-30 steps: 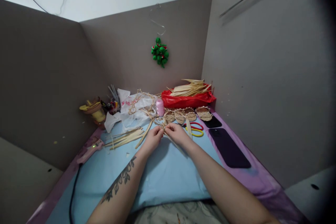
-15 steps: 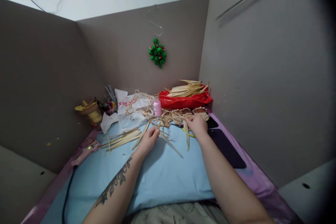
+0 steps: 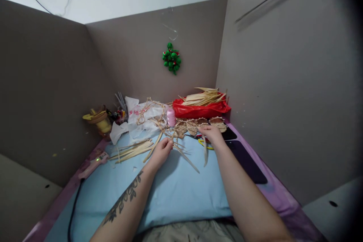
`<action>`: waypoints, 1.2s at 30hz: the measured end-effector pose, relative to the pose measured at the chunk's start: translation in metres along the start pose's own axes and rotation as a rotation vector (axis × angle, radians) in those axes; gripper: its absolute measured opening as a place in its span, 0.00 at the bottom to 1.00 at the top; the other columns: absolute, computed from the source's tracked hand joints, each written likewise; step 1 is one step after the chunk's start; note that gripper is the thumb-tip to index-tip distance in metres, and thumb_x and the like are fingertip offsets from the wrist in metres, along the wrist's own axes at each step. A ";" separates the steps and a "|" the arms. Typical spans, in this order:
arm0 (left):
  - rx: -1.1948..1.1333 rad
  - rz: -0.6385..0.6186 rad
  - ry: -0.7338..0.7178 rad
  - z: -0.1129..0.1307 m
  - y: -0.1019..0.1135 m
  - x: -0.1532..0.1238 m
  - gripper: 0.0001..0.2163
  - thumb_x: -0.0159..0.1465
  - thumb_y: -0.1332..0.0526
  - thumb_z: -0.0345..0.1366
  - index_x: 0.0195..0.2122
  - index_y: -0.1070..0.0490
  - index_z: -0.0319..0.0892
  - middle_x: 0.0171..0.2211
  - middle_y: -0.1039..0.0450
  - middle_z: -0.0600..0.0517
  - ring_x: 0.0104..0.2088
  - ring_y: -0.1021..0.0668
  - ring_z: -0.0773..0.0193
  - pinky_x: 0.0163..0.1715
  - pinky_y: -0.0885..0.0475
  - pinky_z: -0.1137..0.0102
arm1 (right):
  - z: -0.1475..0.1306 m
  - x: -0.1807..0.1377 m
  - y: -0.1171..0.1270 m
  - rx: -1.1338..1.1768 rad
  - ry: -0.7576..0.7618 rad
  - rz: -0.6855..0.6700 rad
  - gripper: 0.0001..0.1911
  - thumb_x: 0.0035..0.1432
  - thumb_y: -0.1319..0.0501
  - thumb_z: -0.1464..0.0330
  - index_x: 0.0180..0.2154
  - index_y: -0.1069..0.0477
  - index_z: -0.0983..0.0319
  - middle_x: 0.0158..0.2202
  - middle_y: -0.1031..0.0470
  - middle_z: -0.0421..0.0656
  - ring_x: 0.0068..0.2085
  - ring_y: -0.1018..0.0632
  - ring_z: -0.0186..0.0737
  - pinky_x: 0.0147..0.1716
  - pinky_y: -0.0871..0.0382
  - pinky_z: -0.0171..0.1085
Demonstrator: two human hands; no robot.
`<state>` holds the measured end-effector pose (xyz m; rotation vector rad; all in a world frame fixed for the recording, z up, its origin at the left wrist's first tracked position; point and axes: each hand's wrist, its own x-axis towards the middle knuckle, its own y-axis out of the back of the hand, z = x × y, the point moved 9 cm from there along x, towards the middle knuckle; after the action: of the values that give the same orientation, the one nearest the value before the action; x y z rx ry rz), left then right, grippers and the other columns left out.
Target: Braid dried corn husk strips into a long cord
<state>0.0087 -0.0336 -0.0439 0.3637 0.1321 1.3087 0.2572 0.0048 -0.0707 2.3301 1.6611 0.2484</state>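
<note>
My left hand [image 3: 163, 149] is closed in a pinch on a bundle of dried husk strips [image 3: 187, 161], whose loose ends fan out to the right over the light blue cloth. My right hand [image 3: 211, 133] is also closed, its fingertips pinching one pale dried husk strip [image 3: 205, 153] that hangs down toward the cloth. Just behind the right hand lie several woven round pieces [image 3: 191, 127]. Yellow-handled scissors [image 3: 204, 144] lie partly hidden under that hand. A pink thread spool [image 3: 171, 117] stands upright beyond the left hand.
More husk strips [image 3: 134, 150] lie left on the blue cloth [image 3: 181, 193]. A red bag [image 3: 198, 112] of husks stands at the back. A pink glue gun [image 3: 93, 164] with a cord, a yellow pot [image 3: 100, 121], white plastic bags [image 3: 141, 115] and a dark flat tablet [image 3: 248, 160] surround the workspace.
The strip in my right hand has swung slightly and turned narrower to the view. Both hands stay in nearly the same place; the whole view has shifted slightly.
</note>
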 end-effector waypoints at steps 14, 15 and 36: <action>-0.023 0.006 0.016 -0.006 0.001 0.004 0.15 0.59 0.46 0.46 0.23 0.39 0.40 0.18 0.42 0.58 0.20 0.40 0.72 0.20 0.46 0.75 | -0.053 -0.040 -0.009 0.847 0.051 -0.392 0.13 0.42 0.35 0.65 0.33 0.32 0.56 0.26 0.31 0.35 0.20 0.34 0.28 0.17 0.41 0.29; -0.026 0.001 0.021 -0.005 0.000 0.003 0.15 0.59 0.46 0.46 0.23 0.38 0.40 0.18 0.41 0.58 0.20 0.40 0.72 0.20 0.46 0.75 | -0.055 -0.045 -0.016 0.812 0.057 -0.423 0.12 0.41 0.34 0.65 0.31 0.32 0.57 0.25 0.30 0.36 0.21 0.32 0.29 0.18 0.40 0.29; -0.044 -0.056 0.030 -0.012 -0.010 0.000 0.13 0.59 0.46 0.44 0.24 0.39 0.40 0.20 0.42 0.58 0.22 0.39 0.71 0.24 0.44 0.75 | -0.074 -0.086 -0.095 0.129 0.422 -0.490 0.06 0.46 0.40 0.72 0.28 0.24 0.63 0.25 0.27 0.40 0.28 0.28 0.34 0.29 0.36 0.33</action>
<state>0.0140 -0.0337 -0.0579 0.3014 0.1380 1.2606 0.1217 -0.0385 -0.0288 1.9550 2.4494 0.5709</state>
